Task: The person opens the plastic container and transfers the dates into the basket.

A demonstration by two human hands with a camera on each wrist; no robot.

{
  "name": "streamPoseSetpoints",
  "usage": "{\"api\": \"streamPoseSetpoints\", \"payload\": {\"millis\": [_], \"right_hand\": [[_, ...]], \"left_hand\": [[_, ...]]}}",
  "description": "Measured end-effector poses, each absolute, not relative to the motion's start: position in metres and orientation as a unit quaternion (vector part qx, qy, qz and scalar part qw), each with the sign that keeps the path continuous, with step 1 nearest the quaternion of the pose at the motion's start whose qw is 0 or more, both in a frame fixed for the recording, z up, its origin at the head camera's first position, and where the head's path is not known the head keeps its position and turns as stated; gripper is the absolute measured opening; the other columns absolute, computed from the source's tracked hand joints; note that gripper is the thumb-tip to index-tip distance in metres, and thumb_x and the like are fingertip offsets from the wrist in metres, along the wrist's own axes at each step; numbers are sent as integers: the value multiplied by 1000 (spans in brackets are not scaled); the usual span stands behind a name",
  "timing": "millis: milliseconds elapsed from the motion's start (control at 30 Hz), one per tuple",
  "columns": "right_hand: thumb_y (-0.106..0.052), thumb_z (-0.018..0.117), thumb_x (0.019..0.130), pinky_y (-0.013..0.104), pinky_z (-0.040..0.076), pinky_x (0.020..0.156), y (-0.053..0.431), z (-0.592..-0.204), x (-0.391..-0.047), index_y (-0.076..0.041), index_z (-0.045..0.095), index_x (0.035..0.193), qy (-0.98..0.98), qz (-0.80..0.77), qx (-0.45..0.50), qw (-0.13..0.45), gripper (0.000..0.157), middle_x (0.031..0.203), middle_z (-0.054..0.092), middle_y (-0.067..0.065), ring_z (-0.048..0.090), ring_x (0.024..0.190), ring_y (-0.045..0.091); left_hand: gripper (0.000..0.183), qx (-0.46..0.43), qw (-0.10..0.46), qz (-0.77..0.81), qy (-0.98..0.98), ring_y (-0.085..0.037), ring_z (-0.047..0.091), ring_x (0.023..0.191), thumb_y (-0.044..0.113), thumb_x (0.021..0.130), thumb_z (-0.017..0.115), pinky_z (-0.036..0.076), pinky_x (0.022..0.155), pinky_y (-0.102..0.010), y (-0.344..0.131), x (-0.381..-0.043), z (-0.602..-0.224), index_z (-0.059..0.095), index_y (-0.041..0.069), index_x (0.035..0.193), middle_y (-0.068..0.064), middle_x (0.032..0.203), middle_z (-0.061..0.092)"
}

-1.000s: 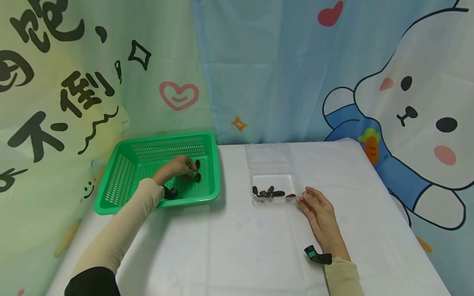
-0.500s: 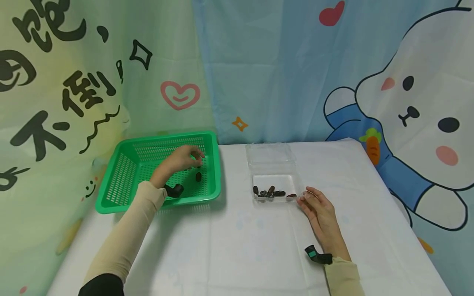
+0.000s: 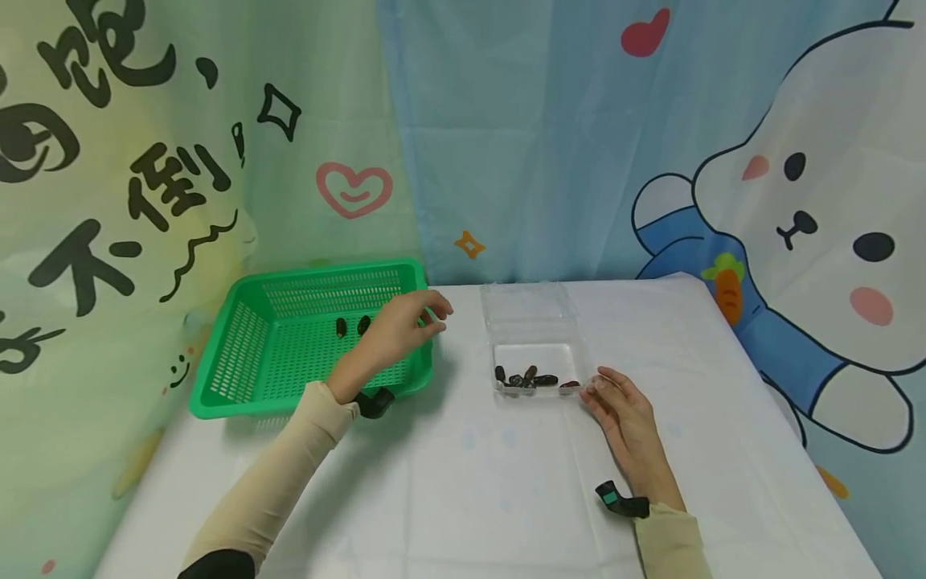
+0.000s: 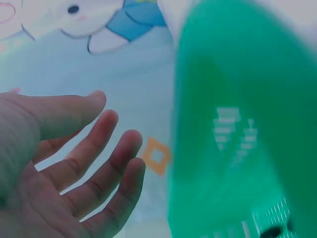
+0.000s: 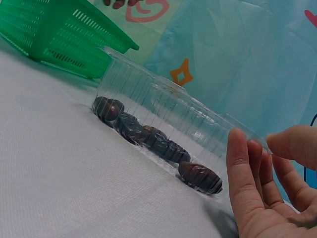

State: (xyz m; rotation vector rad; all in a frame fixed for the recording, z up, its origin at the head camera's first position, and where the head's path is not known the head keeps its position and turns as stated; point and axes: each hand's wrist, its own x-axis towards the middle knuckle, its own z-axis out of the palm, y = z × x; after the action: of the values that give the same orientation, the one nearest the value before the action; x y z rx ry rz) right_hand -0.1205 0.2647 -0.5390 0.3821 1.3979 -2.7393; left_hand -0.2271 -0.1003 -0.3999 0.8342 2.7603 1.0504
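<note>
My left hand (image 3: pixel 401 322) hangs above the right rim of a green plastic basket (image 3: pixel 235 346), fingers loosely bent. In the left wrist view nothing shows between the thumb and fingers of this hand (image 4: pixel 74 163). Two dark brown dates (image 3: pixel 342 327) lie on the basket floor, left of the hand; the forearm and hand hide part of the floor. A clear plastic box (image 3: pixel 546 354) stands to the right with its lid up. Several dates (image 5: pixel 200 177) lie along its front side. My right hand (image 3: pixel 628 426) pinches the box's front right corner between thumb and fingers.
A white cloth (image 3: pixel 470 482) covers the table. Behind it hangs a printed curtain (image 3: pixel 477 121). The box's raised lid (image 3: pixel 526 305) leans back toward that curtain. White tabletop lies between basket and box.
My left hand has risen from the basket floor and moved right to the basket's right rim, uncovering two dates. My right hand and the box have stayed in place.
</note>
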Motion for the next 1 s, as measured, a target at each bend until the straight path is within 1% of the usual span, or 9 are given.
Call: {"api": "streamPoseSetpoints", "payload": {"millis": [167, 333, 500, 700, 800, 900, 1000], "right_hand": [[-4, 61, 104, 24, 58, 100, 265, -540, -120, -1, 47, 144, 451, -884, 121, 19, 43, 110, 65, 0, 67, 104, 11], [-3, 61, 104, 24, 58, 100, 265, -540, -121, -1, 47, 144, 450, -885, 121, 18, 42, 109, 65, 0, 67, 103, 10], [-3, 60, 105, 24, 58, 99, 265, -539, -120, -2, 50, 142, 449, -885, 123, 18, 39, 110, 65, 0, 67, 103, 10], [-3, 60, 104, 24, 58, 99, 264, -539, -120, -1, 48, 143, 449, -885, 125, 20, 41, 110, 65, 0, 67, 104, 10], [-3, 60, 104, 24, 58, 99, 264, -539, -120, -1, 48, 143, 447, -885, 128, 20, 40, 110, 65, 0, 67, 103, 10], [-3, 60, 104, 24, 58, 99, 264, -540, -120, -1, 48, 143, 450, -883, 129, 20, 41, 110, 65, -1, 67, 104, 10], [-3, 60, 104, 24, 58, 100, 265, -541, -120, -1, 47, 145, 453, -882, 128, 20, 42, 112, 65, 0, 67, 105, 11]], "left_hand": [[21, 328, 30, 311, 892, -21, 72, 97, 11, 100, 71, 59, 86, -34, -75, -218, -400, 70, 12, 121, -6, 116, 74], [26, 367, 47, 274, 888, -19, 70, 102, 15, 100, 72, 57, 89, -32, -54, -217, -406, 69, 14, 125, -2, 122, 73], [30, 390, 83, 275, 875, -21, 69, 109, 16, 100, 72, 56, 92, -33, -35, -219, -418, 67, 15, 130, -4, 128, 71], [37, 411, 105, 244, 872, -18, 67, 115, 18, 101, 72, 56, 92, -30, -14, -221, -427, 63, 17, 137, -1, 126, 70], [37, 421, 113, 213, 874, -18, 67, 115, 19, 100, 72, 56, 92, -30, -5, -225, -432, 63, 18, 136, -3, 127, 70], [35, 430, 129, 193, 872, -21, 68, 115, 17, 100, 73, 55, 92, -29, 3, -230, -436, 65, 18, 134, -5, 127, 71], [34, 437, 148, 177, 869, -20, 68, 115, 17, 99, 73, 55, 93, -29, 9, -236, -439, 66, 17, 133, -7, 127, 71]]}}
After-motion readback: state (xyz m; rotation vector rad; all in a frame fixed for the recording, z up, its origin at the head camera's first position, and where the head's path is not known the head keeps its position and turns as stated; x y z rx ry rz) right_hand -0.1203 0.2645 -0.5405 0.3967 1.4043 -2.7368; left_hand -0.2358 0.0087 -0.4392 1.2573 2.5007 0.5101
